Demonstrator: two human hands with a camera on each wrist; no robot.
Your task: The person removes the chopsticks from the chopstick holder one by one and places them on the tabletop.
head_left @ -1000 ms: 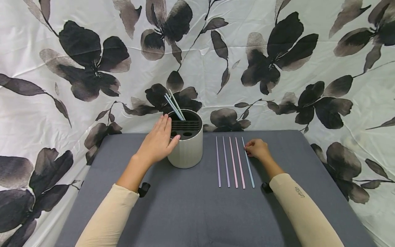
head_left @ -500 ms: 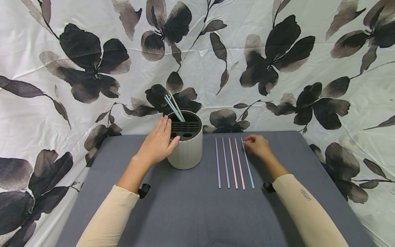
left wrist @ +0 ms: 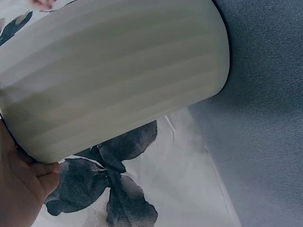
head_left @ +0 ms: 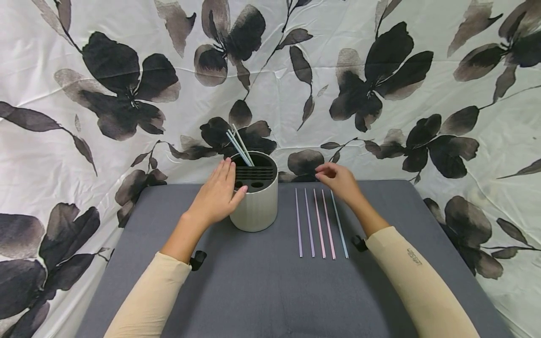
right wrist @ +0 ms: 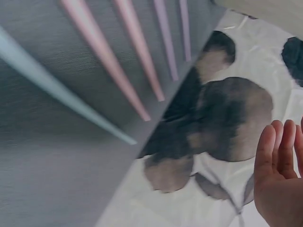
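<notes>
An off-white round holder (head_left: pixel 255 211) with a black slotted insert (head_left: pixel 254 173) stands at the back of the table. My left hand (head_left: pixel 215 192) rests against its left side and rim, fingers straight, thumb at the front. Several pale straws (head_left: pixel 238 147) lean inside its rear opening. To its right, a row of thin straws lies on the table: two purple straws (head_left: pixel 309 225), two pink straws (head_left: pixel 328 225) and one light-blue straw (head_left: pixel 340 225). Above their far ends hovers my right hand (head_left: pixel 340 184), fingers loosely bent, with nothing visible between them.
A grey table (head_left: pixel 262 291) carries everything. Directly behind its back edge hangs a white cloth (head_left: pixel 287 108) with dark flower prints. A black wrist device (head_left: pixel 359 243) sits below my right forearm, another black device (head_left: pixel 197 260) by my left.
My right hand has left the light-blue straw, rising and moving left and back over the row's far ends. The straws lie as before. The left hand stays on the holder.
</notes>
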